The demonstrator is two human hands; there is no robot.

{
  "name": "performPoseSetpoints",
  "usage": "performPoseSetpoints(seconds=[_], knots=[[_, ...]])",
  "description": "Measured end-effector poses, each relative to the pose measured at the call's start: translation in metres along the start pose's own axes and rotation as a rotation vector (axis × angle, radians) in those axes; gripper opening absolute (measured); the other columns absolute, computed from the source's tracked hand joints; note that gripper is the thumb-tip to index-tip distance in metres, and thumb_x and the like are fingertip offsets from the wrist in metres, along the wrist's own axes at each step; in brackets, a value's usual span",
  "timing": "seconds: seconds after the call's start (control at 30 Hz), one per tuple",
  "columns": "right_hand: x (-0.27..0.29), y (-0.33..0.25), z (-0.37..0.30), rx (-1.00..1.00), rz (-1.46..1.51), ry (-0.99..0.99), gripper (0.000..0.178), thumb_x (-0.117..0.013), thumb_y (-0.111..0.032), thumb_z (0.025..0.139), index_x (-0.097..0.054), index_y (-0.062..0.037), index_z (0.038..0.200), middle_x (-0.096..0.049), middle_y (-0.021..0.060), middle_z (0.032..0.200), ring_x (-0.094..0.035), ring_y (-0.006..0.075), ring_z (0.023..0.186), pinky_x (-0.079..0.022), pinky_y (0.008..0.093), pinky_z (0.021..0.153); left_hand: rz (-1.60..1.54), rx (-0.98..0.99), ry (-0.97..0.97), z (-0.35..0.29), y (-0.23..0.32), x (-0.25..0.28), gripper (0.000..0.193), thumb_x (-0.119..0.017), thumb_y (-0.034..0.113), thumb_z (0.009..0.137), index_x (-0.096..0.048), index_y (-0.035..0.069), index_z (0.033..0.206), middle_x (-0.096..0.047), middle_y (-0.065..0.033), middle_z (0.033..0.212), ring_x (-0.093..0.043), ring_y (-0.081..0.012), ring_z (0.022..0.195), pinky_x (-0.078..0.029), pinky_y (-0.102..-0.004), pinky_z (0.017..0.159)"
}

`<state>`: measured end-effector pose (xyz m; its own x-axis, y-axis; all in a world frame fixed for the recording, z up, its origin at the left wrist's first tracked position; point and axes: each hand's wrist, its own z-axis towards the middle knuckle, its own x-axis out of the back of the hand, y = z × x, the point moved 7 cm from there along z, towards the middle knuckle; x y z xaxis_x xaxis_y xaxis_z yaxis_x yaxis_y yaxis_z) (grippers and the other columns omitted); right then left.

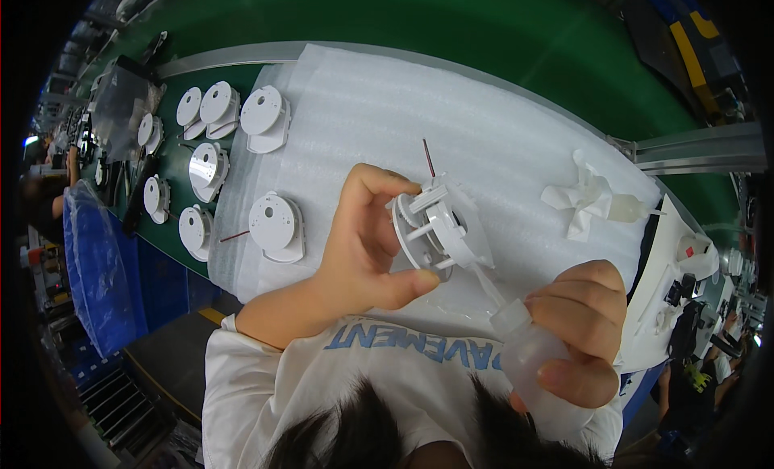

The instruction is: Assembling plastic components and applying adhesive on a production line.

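My left hand [367,243] grips a white round plastic assembly [435,227] by its rim, thumb below and fingers above. The part is tilted on edge, showing pegs and a ring inside, and a thin dark red wire [429,157] sticks up from it. In my right hand [584,328] is a translucent squeeze bottle [536,360] with a narrow nozzle. The nozzle points up and left and its tip is at the lower right edge of the assembly; whether they touch I cannot tell. Nearest on the left lies another white assembly [276,226], flat on the foam sheet.
White foam sheet [363,114] covers the bench. Several similar white assemblies [208,169] stand at the left on green surface and foam. A crumpled white tissue [582,197] and a small translucent bottle [625,208] lie at the right. A metal rail [234,58] runs along the far edge.
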<state>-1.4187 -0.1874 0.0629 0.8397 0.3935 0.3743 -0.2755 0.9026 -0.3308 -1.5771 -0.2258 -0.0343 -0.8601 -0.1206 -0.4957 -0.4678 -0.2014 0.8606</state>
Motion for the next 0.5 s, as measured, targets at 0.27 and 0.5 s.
performPoseSetpoints(seconds=[0.27, 0.5], knots=[[0.0007, -0.0004, 0.0013, 0.008, -0.002, -0.029, 0.032, -0.061, -0.012, 0.068, -0.047, -0.0168, 0.097, -0.055, 0.0048, 0.069, -0.048, 0.0135, 0.051, -0.032, 0.0231, 0.044, -0.155, 0.138, 0.072, -0.0013, -0.0051, 0.0049, 0.057, -0.075, 0.017, 0.068, -0.034, 0.006, 0.107, -0.050, -0.0085, 0.104, -0.052, -0.0155, 0.097, -0.044, -0.0300, 0.084], [0.0010, 0.0019, 0.0008, 0.011, 0.019, -0.031, 0.032, -0.067, -0.025, 0.070, -0.049, -0.0170, 0.095, -0.055, 0.0052, 0.070, -0.048, 0.0135, 0.051, -0.031, 0.0234, 0.044, -0.234, 0.139, 0.053, 0.0036, -0.0027, 0.0054, 0.053, -0.072, 0.022, 0.070, -0.035, 0.008, 0.105, -0.051, -0.0084, 0.104, -0.052, -0.0169, 0.099, -0.043, -0.0323, 0.087]])
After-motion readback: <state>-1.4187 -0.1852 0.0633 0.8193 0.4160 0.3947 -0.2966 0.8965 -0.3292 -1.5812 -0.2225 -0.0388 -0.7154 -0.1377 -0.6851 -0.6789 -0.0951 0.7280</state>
